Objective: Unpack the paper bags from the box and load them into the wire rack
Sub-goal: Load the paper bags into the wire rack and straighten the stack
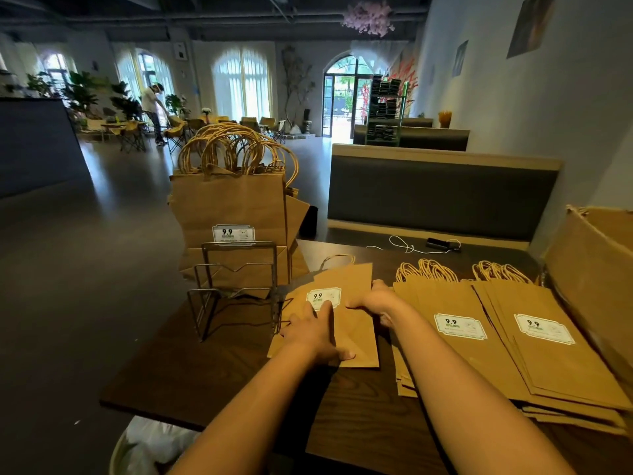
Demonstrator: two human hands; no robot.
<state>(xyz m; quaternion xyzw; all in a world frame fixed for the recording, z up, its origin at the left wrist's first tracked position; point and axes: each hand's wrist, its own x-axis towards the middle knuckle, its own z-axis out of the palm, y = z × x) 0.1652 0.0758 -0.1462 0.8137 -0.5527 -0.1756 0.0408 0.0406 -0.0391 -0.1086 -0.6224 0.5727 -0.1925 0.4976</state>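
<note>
The fingers of the left hand (313, 332) are laid flat and slightly spread on a folded paper bag (337, 313), their tips reaching its white label while the thumb rests near the bag's near edge. The right hand (375, 301) is set on the bag's right edge; its fingers appear curled over that edge, though a true pinch cannot be told. The bag is lying flat on the dark table (212, 371), near the middle, its twisted handle pointing toward the far edge. Just to its left, toward the table's left edge, a wire rack (236, 289) is standing; its front slots are seen without bags, while a thick batch of upright bags (233, 200) with looped handles is held at its back. To the right of the hands, two flat stacks of labelled bags (507, 341) are spread toward the right edge, and an open cardboard box (596, 265) is placed at the far right corner. A white cable (400, 244) is lying along the far edge.
</note>
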